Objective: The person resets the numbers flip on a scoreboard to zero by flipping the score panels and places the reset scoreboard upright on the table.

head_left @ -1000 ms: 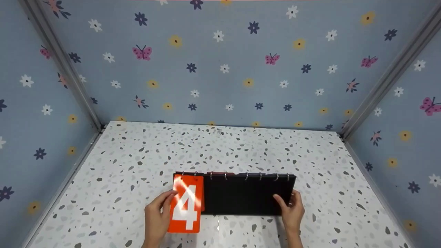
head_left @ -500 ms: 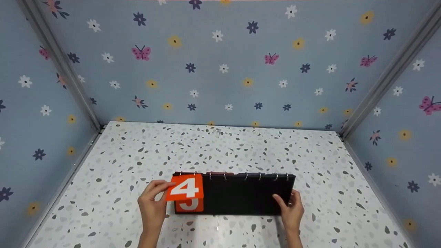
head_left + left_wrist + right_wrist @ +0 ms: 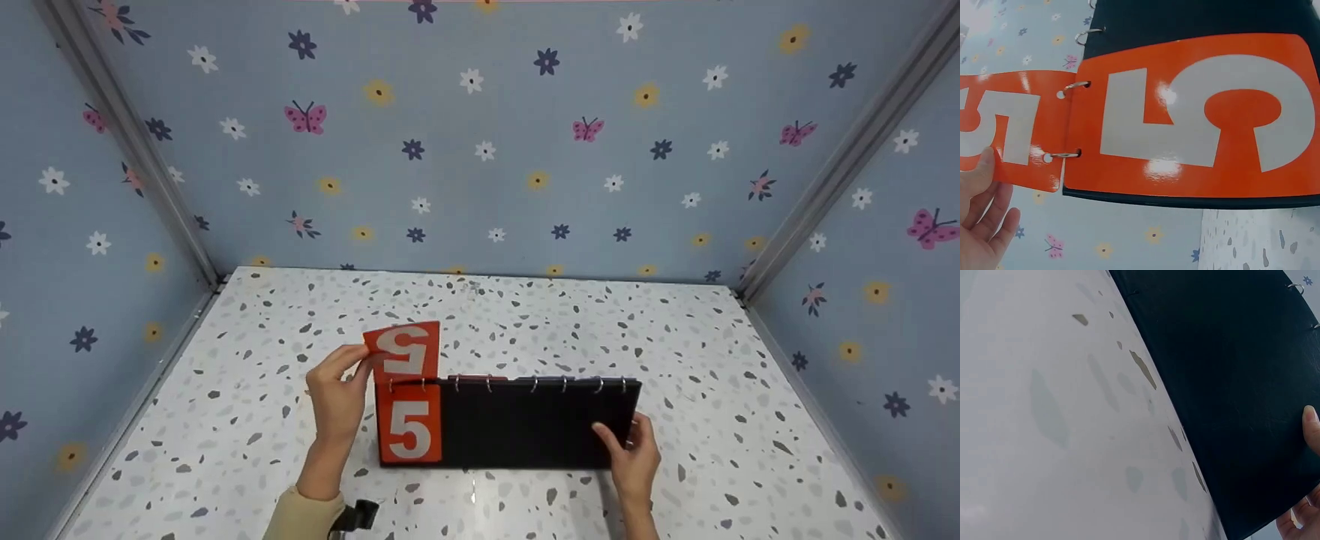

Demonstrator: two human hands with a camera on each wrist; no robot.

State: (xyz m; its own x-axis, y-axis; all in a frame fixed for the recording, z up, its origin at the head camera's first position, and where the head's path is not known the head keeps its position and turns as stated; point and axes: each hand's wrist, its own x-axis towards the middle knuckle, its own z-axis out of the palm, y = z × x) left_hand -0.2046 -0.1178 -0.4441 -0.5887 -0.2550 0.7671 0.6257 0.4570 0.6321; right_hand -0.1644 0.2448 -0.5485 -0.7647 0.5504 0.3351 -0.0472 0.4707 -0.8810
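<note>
A black flip scoreboard (image 3: 525, 427) stands tilted on the table, with metal rings (image 3: 535, 385) along its top edge. At its left end hangs an orange number card (image 3: 410, 429) with a white 5. Above it, my left hand (image 3: 334, 397) pinches a second orange card (image 3: 405, 352) by its outer edge, turned up over the rings and showing an upside-down 5. The left wrist view has that lifted card (image 3: 1016, 112) between thumb and fingers (image 3: 985, 169). My right hand (image 3: 636, 457) grips the board's right end, thumb in front and fingers behind.
A white speckled table (image 3: 300, 337) lies under the board. Blue flowered panels (image 3: 480, 135) enclose it at the back and both sides, joined by grey metal posts (image 3: 832, 165). Dark and reddish edges show behind the board's top. A black strap (image 3: 364, 514) is at my left wrist.
The card with the 4 has been flipped up and over the rings by my left hand, which rose with it. A card with a 5 is now exposed below. My right hand keeps its hold.
</note>
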